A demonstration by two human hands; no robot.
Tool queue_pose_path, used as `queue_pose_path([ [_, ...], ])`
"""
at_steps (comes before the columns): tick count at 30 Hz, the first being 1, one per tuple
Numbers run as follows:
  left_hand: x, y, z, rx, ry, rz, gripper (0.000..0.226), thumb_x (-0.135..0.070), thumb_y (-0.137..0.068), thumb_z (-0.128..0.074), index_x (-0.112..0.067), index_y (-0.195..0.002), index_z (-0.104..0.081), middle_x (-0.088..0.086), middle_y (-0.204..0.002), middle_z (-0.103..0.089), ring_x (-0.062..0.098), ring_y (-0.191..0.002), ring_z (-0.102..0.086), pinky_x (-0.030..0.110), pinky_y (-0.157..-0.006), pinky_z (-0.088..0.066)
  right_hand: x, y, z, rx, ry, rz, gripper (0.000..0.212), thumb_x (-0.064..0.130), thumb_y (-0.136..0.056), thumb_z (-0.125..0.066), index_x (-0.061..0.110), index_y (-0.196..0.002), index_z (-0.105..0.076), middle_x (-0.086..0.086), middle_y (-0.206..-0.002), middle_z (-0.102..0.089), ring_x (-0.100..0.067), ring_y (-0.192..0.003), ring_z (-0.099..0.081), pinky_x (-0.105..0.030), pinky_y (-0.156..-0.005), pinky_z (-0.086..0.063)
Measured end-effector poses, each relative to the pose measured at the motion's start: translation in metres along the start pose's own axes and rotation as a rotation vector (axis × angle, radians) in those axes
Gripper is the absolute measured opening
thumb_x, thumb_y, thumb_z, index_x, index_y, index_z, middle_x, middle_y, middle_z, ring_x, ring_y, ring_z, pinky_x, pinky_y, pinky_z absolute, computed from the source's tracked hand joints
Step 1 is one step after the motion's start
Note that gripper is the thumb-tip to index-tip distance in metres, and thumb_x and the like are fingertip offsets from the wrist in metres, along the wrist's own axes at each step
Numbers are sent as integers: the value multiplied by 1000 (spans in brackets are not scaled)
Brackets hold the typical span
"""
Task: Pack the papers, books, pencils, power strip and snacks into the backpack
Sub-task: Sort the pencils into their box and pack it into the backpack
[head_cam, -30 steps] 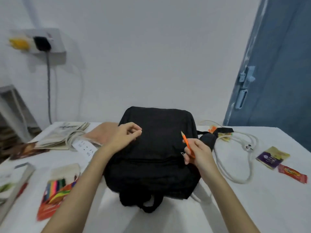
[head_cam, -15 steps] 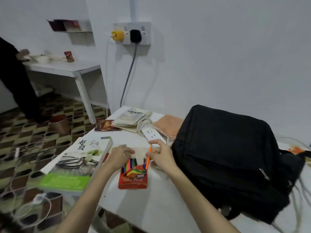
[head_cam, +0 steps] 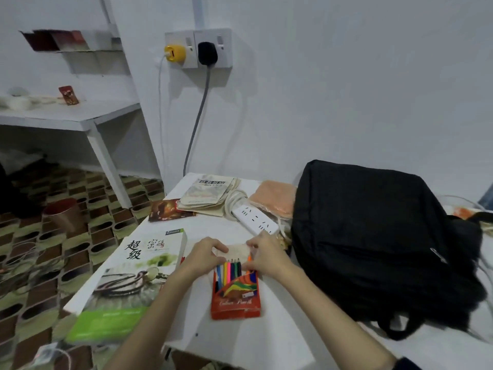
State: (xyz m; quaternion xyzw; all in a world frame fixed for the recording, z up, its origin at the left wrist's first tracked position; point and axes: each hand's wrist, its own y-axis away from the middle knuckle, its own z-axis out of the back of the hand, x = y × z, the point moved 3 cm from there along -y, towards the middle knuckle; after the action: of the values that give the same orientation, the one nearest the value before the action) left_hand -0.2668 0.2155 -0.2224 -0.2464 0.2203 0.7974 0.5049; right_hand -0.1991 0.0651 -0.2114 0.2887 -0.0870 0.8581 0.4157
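Note:
An orange box of colour pencils lies open on the white table, its pale flap folded back. My left hand pinches the flap's left edge. My right hand pinches the flap's right edge, with an orange pencil under its fingers at the box's right side. The black backpack lies to the right. A large book lies to the left. Behind are a white power strip, papers, a small dark card and an orange packet.
A wall socket with a yellow and a black plug hangs above the table's far edge. A white side table stands at left over a patterned floor with a red bin. White cable lies behind the backpack.
The view swung from the backpack to the pencil box. My right hand carried the orange pencil to the box; both hands now hold the box's flap.

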Motion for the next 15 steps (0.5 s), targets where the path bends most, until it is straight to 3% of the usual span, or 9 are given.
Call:
queue_pose_path([
  [3,-17,-6,1,4,-18,-55,15,-17,-88,-60,-17,-102,-65,5,-120,-51,16,-95,-53,21,-70,-43,-8,14,7,36,-73,33,73,32,-73,-77,16,-136,-45,-3,-128,-44,-18,-121,-39,-35,-102,-39],
  [5,-37,-12,3,-40,9,-115,13,-15,-90,-58,-18,-100,-64,3,-119,-52,18,-104,-50,24,-82,-38,-13,24,26,-81,-143,58,63,30,-78,-74,18,-133,-47,0,-122,-48,-15,-114,-45,-30,-97,-42],
  [8,-83,-19,1,-111,156,-270,18,-7,-89,-56,-24,-88,-60,-9,-102,-58,9,-90,-51,17,-77,-36,-29,45,76,-381,-252,115,29,21,-84,-67,18,-113,-63,5,-98,-55,-6,-81,-52,-12,-75,-43],
  [10,-127,-23,-11,-146,222,-379,26,-4,-89,-54,-29,-83,-58,-17,-89,-57,2,-81,-53,15,-70,-39,-57,69,116,-583,-341,119,12,16,-85,-67,17,-96,-69,5,-88,-62,-9,-73,-56,-11,-69,-44],
  [12,-172,-26,-32,-169,265,-455,22,-5,-91,-52,-25,-86,-59,-17,-85,-56,-1,-80,-53,17,-70,-41,-104,95,148,-774,-380,33,6,13,-85,-65,16,-88,-70,3,-85,-65,-9,-76,-60,-14,-69,-46],
  [15,-251,-29,-81,-172,266,-630,16,-8,-90,-54,-22,-92,-61,-12,-91,-57,5,-85,-52,13,-77,-37,-205,138,180,-1046,-341,-315,14,6,-86,-59,15,-93,-68,-5,-92,-66,-19,-87,-61,-26,-77,-45],
])
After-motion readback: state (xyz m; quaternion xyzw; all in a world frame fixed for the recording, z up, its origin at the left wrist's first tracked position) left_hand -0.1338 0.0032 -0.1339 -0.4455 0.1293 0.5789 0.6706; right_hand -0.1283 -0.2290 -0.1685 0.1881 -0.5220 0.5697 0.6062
